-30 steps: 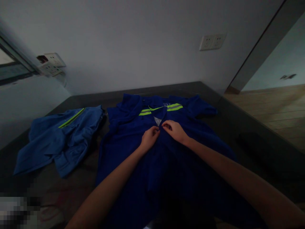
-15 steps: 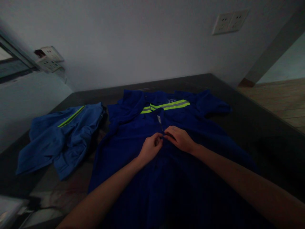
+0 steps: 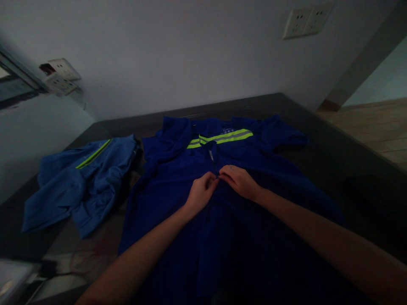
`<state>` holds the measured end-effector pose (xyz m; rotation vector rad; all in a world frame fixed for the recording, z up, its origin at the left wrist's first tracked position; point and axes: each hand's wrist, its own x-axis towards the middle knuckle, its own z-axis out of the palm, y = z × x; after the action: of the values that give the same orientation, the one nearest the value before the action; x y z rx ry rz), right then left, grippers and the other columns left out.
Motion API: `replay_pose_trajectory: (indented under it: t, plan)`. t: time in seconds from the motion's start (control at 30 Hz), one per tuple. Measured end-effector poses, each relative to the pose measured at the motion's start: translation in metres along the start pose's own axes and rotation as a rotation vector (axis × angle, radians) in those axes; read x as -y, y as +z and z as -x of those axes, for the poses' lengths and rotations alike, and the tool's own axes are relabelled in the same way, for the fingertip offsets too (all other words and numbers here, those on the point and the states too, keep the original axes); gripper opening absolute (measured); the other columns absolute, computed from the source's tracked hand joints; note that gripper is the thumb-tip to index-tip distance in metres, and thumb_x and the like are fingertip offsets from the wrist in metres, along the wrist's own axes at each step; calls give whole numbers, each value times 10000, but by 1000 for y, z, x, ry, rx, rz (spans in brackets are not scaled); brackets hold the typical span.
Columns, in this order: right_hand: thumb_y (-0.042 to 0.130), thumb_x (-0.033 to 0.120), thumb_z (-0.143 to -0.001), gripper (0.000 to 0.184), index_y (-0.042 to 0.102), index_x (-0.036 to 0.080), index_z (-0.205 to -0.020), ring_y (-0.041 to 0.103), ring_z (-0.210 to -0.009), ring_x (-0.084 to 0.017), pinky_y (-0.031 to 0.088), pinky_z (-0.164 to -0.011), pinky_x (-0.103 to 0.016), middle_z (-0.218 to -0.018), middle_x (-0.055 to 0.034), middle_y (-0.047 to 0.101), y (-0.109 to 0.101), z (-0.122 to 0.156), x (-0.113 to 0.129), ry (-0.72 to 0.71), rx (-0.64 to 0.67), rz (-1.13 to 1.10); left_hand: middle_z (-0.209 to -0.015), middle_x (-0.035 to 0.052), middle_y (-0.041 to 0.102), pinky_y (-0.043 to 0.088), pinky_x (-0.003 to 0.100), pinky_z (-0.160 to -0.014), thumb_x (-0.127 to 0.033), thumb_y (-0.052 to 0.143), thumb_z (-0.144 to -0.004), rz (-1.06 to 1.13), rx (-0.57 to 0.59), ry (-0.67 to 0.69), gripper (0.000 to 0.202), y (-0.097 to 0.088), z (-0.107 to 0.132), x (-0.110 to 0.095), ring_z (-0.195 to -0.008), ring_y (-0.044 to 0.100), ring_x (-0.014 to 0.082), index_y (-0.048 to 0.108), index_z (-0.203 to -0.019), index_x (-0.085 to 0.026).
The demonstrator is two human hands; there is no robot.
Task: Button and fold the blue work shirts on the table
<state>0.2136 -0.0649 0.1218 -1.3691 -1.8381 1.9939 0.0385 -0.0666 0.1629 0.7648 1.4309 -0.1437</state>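
A dark blue work jacket [image 3: 165, 203] with a yellow-green and grey reflective stripe [image 3: 235, 136] across the chest lies spread on the table, collar away from me. Its front gapes a little just above my hands. My left hand [image 3: 202, 190] pinches the jacket's front edge between thumb and fingers. Close against it, my right hand [image 3: 240, 181] pinches the opposite front edge, its fingertips almost meeting the left ones. A ring shows on a right finger. Whatever small fastener lies between the fingertips is hidden and too dark to make out.
Left of the jacket lies a crumpled lighter blue garment [image 3: 92, 186] with a yellow-green stripe. The dark table [image 3: 263, 101] meets the wall behind. Wall sockets [image 3: 307, 21] are at upper right, others [image 3: 62, 76] at left. A pale object [image 3: 14, 275] with a cable stands at lower left.
Both hands stay pinched at the jacket's front, their fingertips slightly closer together. The view has shifted a little.
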Motion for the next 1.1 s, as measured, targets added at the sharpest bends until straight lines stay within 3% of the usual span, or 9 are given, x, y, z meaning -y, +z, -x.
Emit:
replay_pose_trajectory:
  t: [0.33, 0.6, 0.83, 1.1]
  plan:
    - [497, 235, -929, 127, 515, 191, -811, 590, -755, -176, 424, -712, -282, -780, -32, 608, 3, 0, 0, 77, -64, -19, -593, -53, 455, 323, 192, -519, -345, 496, -865, 79, 6, -11, 216, -1, 0, 0, -543, 418, 86, 549, -752, -168]
    - [444, 213, -940, 171, 570, 181, -829, 583, -772, -206, 437, -702, -313, -798, -72, 632, 2, 4, 6, -5, -47, 149, -586, -50, 453, 318, 192, -492, -409, 496, -859, 104, 11, -24, 257, -2, 0, 1, -520, 409, 87, 547, -766, -175]
    - [457, 228, -934, 161, 614, 196, -917, 601, -821, -193, 462, -761, -321, -856, -61, 657, 0, 6, -1, -81, -77, -59, -606, -47, 503, 339, 195, -486, -427, 492, -858, 125, -43, -66, 258, -1, 2, -2, -502, 438, 89, 553, -803, -183]
    - [577, 231, -864, 62, 590, 196, -814, 590, -703, -150, 461, -675, -267, -764, -16, 626, -3, 4, -2, 40, -75, -235, -594, -44, 495, 336, 195, -527, -344, 477, -876, -71, -56, 54, 212, 0, 6, -8, -544, 454, 91, 535, -753, -181]
